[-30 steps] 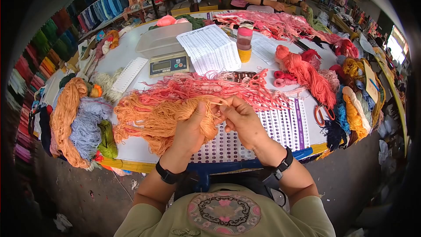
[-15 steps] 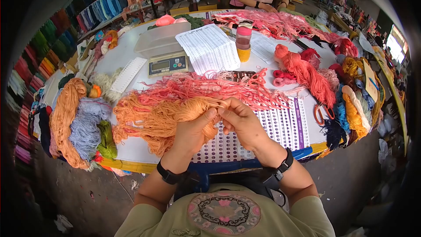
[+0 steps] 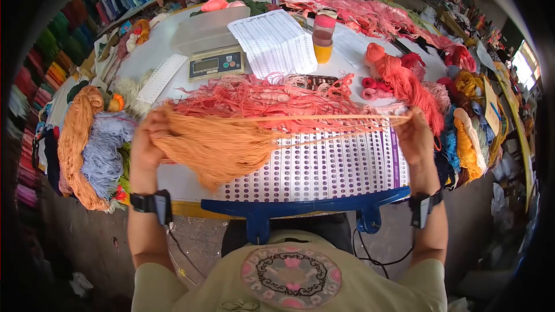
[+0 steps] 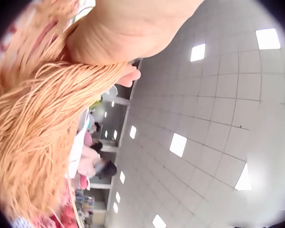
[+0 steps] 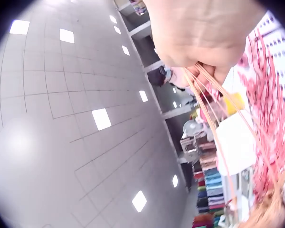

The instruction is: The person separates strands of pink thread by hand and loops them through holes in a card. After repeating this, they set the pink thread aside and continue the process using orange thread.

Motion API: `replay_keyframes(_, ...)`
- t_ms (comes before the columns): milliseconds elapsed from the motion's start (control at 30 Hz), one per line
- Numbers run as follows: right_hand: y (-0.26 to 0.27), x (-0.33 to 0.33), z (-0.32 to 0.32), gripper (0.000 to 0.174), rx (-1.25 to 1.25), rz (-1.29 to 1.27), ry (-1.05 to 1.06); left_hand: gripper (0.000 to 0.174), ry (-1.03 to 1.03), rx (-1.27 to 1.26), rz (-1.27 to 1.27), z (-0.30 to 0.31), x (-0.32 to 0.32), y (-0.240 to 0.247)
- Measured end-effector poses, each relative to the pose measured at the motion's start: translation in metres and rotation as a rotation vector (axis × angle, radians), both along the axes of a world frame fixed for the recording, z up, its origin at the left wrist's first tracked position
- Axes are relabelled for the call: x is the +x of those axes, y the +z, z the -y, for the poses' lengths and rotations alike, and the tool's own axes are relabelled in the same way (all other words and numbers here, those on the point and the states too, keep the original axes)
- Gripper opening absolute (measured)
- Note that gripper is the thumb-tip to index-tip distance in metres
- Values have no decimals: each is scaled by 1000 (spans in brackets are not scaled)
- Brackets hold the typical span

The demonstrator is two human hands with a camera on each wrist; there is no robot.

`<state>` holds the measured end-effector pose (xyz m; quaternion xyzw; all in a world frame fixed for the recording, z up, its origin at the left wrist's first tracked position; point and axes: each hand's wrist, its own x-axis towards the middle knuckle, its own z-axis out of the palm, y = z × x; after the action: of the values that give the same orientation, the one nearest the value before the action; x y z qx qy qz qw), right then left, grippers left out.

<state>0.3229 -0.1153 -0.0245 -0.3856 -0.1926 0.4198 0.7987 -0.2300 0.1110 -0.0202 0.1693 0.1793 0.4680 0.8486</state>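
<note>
A thick hank of light orange yarn [image 3: 217,153] stretches between the two hands over the table. My left hand [image 3: 148,141] grips its left end, the fingers curled round the yarn; in the left wrist view the orange yarn [image 4: 42,128] hangs in a dense bundle below the left hand [image 4: 128,28]. Far to the right, my right hand [image 3: 416,136] pinches a few thin strands drawn out from the hank. The right wrist view shows these orange strands [image 5: 211,121] running taut from the fingertips of the right hand [image 5: 204,35]. Behind the hank lies a heap of coral-pink yarn [image 3: 260,95].
A sheet with rows of purple dots [image 3: 324,164] covers the near table, with a blue bar [image 3: 312,203] along the edge. Farther back stand a digital scale [image 3: 217,65], printed paper [image 3: 274,43] and a jar [image 3: 324,29]. Colourful skeins [image 3: 107,138] crowd both sides. People work beyond.
The hands were close together at the hank's right end. They have moved wide apart, the left hand leftward with the hank, the right hand rightward, pulling long strands out straight.
</note>
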Motion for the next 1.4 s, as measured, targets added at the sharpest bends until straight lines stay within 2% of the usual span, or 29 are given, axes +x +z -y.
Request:
replay_keyframes(33, -3, 21, 8, 15, -28, 39, 11, 18, 84, -72, -44, -7, -19, 3)
replay_keyframes(100, -13, 76, 22, 17, 9, 42, -59, 19, 327, -18, -252, -22, -59, 7)
replay_keyframes(133, 0, 92, 31, 16, -105, 145, -259, 21, 446, -13, -226, -34, -87, 4)
replay_keyframes(167, -9, 151, 41, 14, -24, 78, -398, 23, 484, 44, -253, -58, -137, -13)
replay_keyframes(200, 5, 182, 58, 12, -97, 318, -498, 23, 478, 44, -256, -50, -131, -1)
replay_keyframes(233, 14, 216, 78, 11, -43, 228, -606, 25, 551, 89, -193, -33, -115, 22)
replay_keyframes(267, 20, 215, 85, 9, 56, 398, -591, 26, 624, 132, -129, -21, -97, 35)
replay_keyframes(300, 19, 213, 88, 9, 49, 397, -593, 28, 462, 244, -48, -21, -82, 25)
replay_keyframes(367, 37, 68, -18, 15, -53, 1419, -612, 28, 182, 249, -84, 15, 18, 37)
replay_keyframes(400, 39, 68, -16, 19, -107, 1932, -581, 29, 171, 119, -158, 23, 59, 34)
replay_keyframes(433, 24, 27, -29, 18, -355, 1308, -158, 28, 176, 141, -257, 39, 108, 32)
replay_keyframes(467, 22, -10, -40, 16, -282, 992, 207, 24, -175, 100, -222, 37, 128, 20)
replay_keyframes(500, -4, -42, -58, 14, -129, 1032, 276, 21, -292, 106, -350, 39, 155, 10)
replay_keyframes(533, -1, -72, -62, 11, -253, 1145, 430, 19, -407, 112, -480, 42, 180, 0)
replay_keyframes(600, -48, -92, -83, 6, -271, 1377, 458, 15, -543, 202, -595, 48, 217, -26)
replay_keyframes(667, -62, -105, -88, 6, -264, 1352, 427, 15, -538, 120, -785, 50, 245, -57)
replay_keyframes(700, -69, -107, -90, 6, -331, 1390, 466, 15, -543, 124, -790, 56, 253, -60)
replay_keyframes(767, -75, -106, -91, 7, -364, 1390, 499, 18, -507, 368, -1102, 65, 262, -66)
replay_keyframes(800, -75, -106, -91, 7, -364, 1383, 500, 18, -510, 366, -1107, 65, 264, -66)
replay_keyframes(867, -75, -105, -88, 8, -326, 1327, 506, 20, -531, 553, -1268, 67, 265, -66)
replay_keyframes(900, -76, -105, -88, 8, -327, 1322, 505, 20, -535, 554, -1271, 70, 266, -68)
replay_keyframes(967, -79, -103, -87, 8, -292, 1350, 514, 19, -361, 662, -1211, 75, 267, -73)
replay_keyframes(1000, -78, -103, -86, 8, -294, 1346, 511, 19, -366, 665, -1212, 75, 269, -72)
replay_keyframes(1067, -74, -104, -84, 11, -295, 1337, 525, 17, -362, 248, -979, 75, 271, -72)
replay_keyframes(1200, -67, -104, -86, 14, -304, 1267, 535, 18, -429, 266, -975, 69, 273, -73)
replay_keyframes(1267, -65, -104, -85, 16, -341, 1289, 556, 15, -518, 334, -1133, 66, 273, -72)
replay_keyframes(1300, -67, -105, -85, 16, -344, 1287, 555, 15, -521, 333, -1133, 64, 274, -72)
replay_keyframes(1367, -73, -107, -86, 12, -296, 1325, 497, 14, -558, 566, -1323, 59, 272, -74)
replay_keyframes(1400, -71, -107, -86, 12, -297, 1324, 501, 14, -559, 562, -1324, 55, 267, -76)
